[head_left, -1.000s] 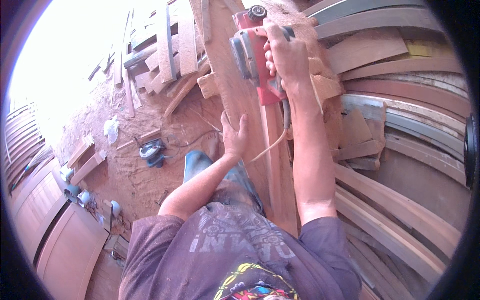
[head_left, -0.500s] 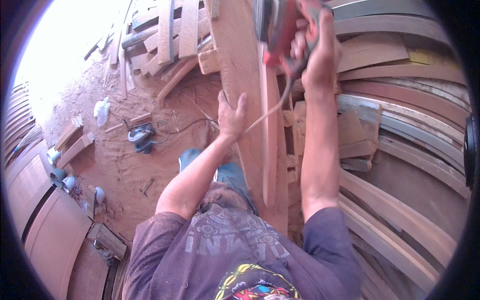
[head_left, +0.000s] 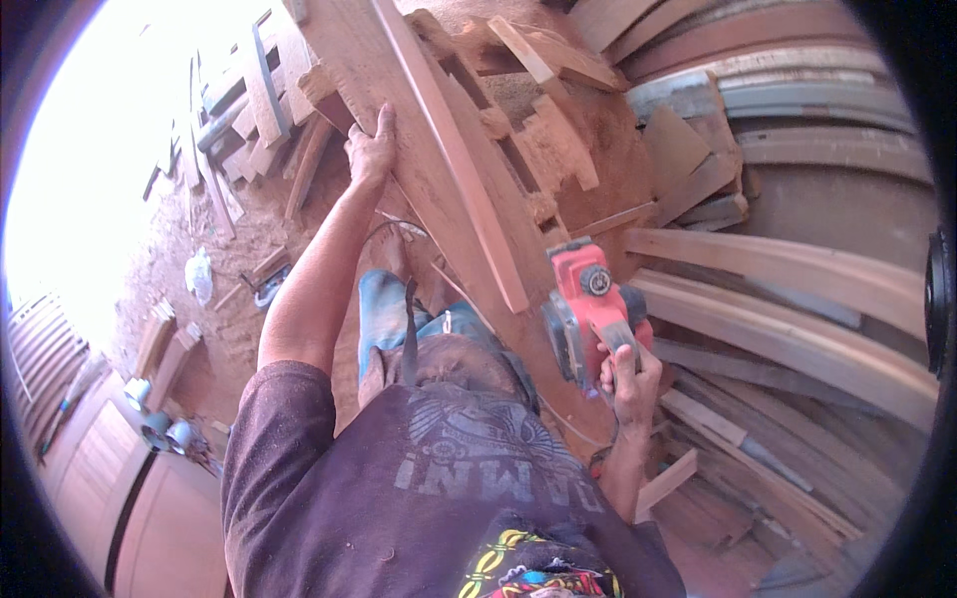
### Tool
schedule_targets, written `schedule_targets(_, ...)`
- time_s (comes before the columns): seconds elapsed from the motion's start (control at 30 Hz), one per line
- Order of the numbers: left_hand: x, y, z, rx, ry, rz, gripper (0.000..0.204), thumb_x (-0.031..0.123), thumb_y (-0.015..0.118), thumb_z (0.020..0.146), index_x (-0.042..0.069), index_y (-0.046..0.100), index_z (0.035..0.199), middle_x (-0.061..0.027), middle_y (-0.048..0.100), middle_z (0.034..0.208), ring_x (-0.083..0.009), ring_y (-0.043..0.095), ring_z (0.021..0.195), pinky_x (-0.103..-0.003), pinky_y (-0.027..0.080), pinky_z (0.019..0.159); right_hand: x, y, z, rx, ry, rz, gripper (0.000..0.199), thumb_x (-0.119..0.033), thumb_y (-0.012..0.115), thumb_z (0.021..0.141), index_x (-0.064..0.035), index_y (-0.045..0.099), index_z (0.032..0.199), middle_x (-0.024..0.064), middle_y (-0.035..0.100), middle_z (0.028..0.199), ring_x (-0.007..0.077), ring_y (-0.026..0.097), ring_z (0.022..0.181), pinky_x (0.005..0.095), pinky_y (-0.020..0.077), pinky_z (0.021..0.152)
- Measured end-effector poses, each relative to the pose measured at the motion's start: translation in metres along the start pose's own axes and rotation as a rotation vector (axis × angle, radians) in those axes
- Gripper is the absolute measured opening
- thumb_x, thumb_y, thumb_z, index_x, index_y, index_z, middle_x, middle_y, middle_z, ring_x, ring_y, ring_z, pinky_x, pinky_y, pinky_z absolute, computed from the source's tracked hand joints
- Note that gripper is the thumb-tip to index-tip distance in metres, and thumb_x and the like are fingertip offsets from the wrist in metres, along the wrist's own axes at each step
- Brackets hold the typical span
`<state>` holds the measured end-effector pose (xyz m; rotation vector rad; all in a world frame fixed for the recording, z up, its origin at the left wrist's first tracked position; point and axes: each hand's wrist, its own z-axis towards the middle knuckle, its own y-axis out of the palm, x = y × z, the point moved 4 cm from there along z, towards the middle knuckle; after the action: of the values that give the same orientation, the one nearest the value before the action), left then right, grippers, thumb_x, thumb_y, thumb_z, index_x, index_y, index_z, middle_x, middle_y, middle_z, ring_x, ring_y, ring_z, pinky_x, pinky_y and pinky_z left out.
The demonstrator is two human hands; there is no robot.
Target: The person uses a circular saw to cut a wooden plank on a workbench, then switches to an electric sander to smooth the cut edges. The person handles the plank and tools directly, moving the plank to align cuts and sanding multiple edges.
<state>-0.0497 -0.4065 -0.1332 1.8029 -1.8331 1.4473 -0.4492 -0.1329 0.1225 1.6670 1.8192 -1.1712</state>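
Note:
My right hand [head_left: 633, 384] is closed round the rear handle of a red and black electric hand planer [head_left: 588, 294]. The planer is off to the right of the bench, clear of the wood strip, and its cord trails down past my side. My left hand [head_left: 371, 157] grips the left edge of a wide wooden plank [head_left: 364, 75], thumb on the top face and some fingers hidden behind the edge. Along that plank lies a long, narrow, reddish wood strip [head_left: 459, 159], its near end close to my waist.
Stacked boards [head_left: 788, 309] fill the right side. Scrap wood pieces [head_left: 558, 135] lie beyond the bench. At the left are a loose pile of planks [head_left: 259, 90], a blue power tool [head_left: 269, 289], a plastic bag [head_left: 198, 276] and wooden panels [head_left: 174, 528] on the sawdust-covered ground.
My right hand has brought the planer back from the far end of the strip to my right side. My left hand still grips the plank edge; my view has turned.

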Motion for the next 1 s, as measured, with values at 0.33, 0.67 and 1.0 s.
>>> schedule_targets(0.33, -0.041, 0.031, -0.241, -0.277, 0.285, 0.053, 0.073, 0.049, 0.078, 0.095, -0.004, 0.053, 0.139, -0.0234, 0.062, 0.128, -0.0338, 0.064, 0.120, -0.047, 0.051, 0.103, 0.086, -0.012, -0.031, 0.000, 0.000, -0.159, 0.050, -0.048, 0.066, 0.106, 0.0002, 0.074, 0.102, 0.0011, 0.062, 0.070, 0.0111, 0.057, 0.062, 0.0324, 0.0444, 0.058)
schedule_targets(0.67, -0.023, 0.024, -0.306, -0.081, 0.616, 0.790, 0.095, 0.020, 0.067, 0.087, -0.013, 0.019, 0.162, -0.0373, 0.021, 0.168, -0.0560, 0.028, 0.155, -0.065, 0.039, 0.114, 0.123, -0.013, -0.013, -0.095, -0.065, -0.142, 0.047, -0.045, 0.070, 0.104, 0.0010, 0.076, 0.103, 0.0048, 0.068, 0.073, 0.0159, 0.063, 0.071, 0.0379, 0.0513, 0.067)
schedule_targets(1.0, -0.066, -0.014, -0.320, -0.069, 0.604, 0.538, 0.112, 0.035, 0.083, 0.084, -0.006, 0.019, 0.166, -0.0336, 0.015, 0.173, -0.0508, 0.036, 0.152, -0.059, 0.041, 0.116, 0.123, -0.015, -0.014, -0.113, -0.029, -0.077, 0.046, -0.043, 0.070, 0.105, 0.0000, 0.073, 0.089, -0.0007, 0.061, 0.067, 0.0102, 0.055, 0.062, 0.0330, 0.0428, 0.056)
